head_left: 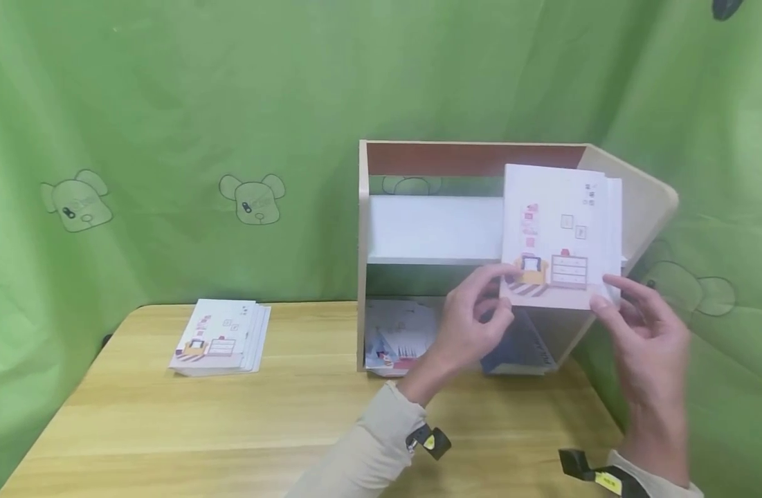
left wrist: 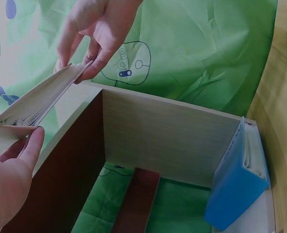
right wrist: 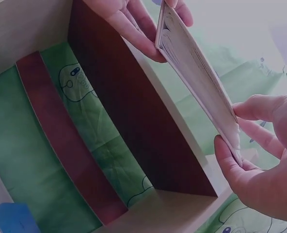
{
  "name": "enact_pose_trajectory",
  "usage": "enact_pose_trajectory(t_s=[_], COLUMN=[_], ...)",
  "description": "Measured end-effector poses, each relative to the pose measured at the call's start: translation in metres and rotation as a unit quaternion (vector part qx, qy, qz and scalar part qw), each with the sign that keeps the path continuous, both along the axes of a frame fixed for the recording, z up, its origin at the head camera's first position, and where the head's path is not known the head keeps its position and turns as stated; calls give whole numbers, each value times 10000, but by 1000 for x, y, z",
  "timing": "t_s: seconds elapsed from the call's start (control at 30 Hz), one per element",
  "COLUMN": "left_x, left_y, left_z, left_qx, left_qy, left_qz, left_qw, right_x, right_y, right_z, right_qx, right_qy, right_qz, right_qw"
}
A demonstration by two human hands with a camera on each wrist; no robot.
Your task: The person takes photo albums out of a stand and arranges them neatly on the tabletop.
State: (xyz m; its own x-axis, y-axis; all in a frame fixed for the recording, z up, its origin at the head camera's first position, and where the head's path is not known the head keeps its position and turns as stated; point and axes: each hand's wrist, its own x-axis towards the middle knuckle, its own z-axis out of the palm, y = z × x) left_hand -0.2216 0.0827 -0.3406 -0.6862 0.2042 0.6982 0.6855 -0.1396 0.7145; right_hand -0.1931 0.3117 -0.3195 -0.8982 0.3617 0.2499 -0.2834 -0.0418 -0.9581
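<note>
Both of my hands hold a white book [head_left: 551,228] upright in front of the shelf's right side. Its cover shows an orange armchair and a chest of drawers, and a pale strip sticks out along its right side. My left hand [head_left: 470,321] pinches the lower left corner. At the lower right edge, the thumb and fingers of my right hand [head_left: 651,332] grip it. In the left wrist view, the edges of the pages [left wrist: 41,99] show between the covers. The right wrist view also shows the book [right wrist: 197,77] side-on, with both hands at its ends.
A two-level wooden shelf [head_left: 362,256] stands at the back right of the table [head_left: 231,429]. White and colourful books [head_left: 405,332] lie in its lower level, beside a blue book [head_left: 514,353]. A fanned stack of white books [head_left: 221,335] lies at the table's left. A green curtain [head_left: 231,104] hangs behind.
</note>
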Motion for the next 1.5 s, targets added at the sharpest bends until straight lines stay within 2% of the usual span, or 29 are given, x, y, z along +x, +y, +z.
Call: enact_pose_trajectory(t_s=[0.23, 0.43, 0.63, 0.8, 0.93, 1.13, 1.37, 1.5], left_x=[5, 10, 22, 39, 45, 44, 30, 26], left_y=[-6, -11, -19, -29, -35, -42, -43, -45], left_z=[-1, -3, 7, 18, 21, 16, -3, -7], left_qx=[80, 239, 209, 333, 479, 574, 667, 708], left_qy=[141, 390, 559, 680, 720, 607, 513, 618], left_qz=[-92, -25, -11, -79, -185, -211, -365, -444], left_qw=[9998, 9990, 9982, 9971, 9961, 9963, 9958, 9946], right_x=[7, 12, 18, 22, 24, 23, 24, 24], right_y=[-7, -14, -23, -31, -36, -44, -49, -52], right_z=[2, 1, 3, 0, 0, -1, -1, -3], right_qx=[-199, -207, -388, -295, -253, -231, -95, -150], right_qy=[156, 360, 755, 916, 1132, 1458, 1752, 1966], right_qz=[82, 118, 88, 3, 99, 452, 731, 820], right_qw=[9996, 9991, 9964, 9954, 9932, 9880, 9818, 9769])
